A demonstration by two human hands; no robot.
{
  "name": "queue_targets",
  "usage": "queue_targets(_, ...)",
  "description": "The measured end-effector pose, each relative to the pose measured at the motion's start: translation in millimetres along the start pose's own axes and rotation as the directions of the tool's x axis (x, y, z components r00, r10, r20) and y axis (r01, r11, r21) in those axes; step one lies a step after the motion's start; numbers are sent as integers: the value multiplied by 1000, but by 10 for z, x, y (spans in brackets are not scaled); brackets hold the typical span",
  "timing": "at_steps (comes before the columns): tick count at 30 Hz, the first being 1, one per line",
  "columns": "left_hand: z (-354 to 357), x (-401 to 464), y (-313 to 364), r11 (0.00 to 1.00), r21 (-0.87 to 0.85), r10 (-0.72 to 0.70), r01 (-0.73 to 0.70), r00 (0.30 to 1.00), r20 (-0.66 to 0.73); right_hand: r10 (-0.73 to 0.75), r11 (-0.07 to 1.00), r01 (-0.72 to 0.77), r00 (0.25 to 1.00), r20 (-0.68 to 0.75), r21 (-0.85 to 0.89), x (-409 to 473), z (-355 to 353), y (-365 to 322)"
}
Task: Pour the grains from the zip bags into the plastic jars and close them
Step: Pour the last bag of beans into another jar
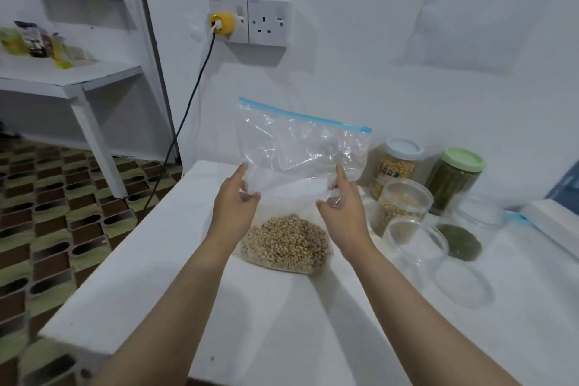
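A clear zip bag (300,144) with a blue zip strip stands upright on the white table (266,316). Beige grains (288,243) fill its bottom. My left hand (233,204) pinches the bag's left side at mid-height and my right hand (340,207) pinches its right side. To the right stands an open clear jar (404,200) partly filled with beige grains. An empty open clear jar (415,241) stands in front of it. Another clear jar (479,216) stands further right.
Two closed jars stand at the wall: one with a white lid (396,166) and yellow grains, one with a green lid (454,175) and green grains. A bag of green grains (460,243) lies at the right. A cable (188,110) hangs from the wall socket.
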State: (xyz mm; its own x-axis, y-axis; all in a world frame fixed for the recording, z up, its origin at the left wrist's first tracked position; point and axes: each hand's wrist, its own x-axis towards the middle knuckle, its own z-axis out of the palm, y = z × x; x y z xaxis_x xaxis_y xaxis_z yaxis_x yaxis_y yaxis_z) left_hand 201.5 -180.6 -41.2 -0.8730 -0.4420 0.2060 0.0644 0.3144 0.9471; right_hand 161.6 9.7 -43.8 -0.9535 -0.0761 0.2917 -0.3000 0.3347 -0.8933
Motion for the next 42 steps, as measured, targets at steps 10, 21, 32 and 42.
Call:
queue_targets(10,-167,-1264,238,999,-49,15,-16,999,-36,-104,990,107,994,-39,86,-1196,-503,-112)
queue_targets(21,-184,-1743,89,998,59,42,-36,994,-100,-212,965,231,966,-146,125,-1616,-559,-114)
queue_targets(32,-78,-1732,369,985,97,157,-142,971,-178,-241,865,345,923,-301,365,-1374,-652,-601)
queue_targets(42,250,-1793,453,942,190,315,-277,925,-213,-339,832,428,896,-288,353,-1455,-825,-822)
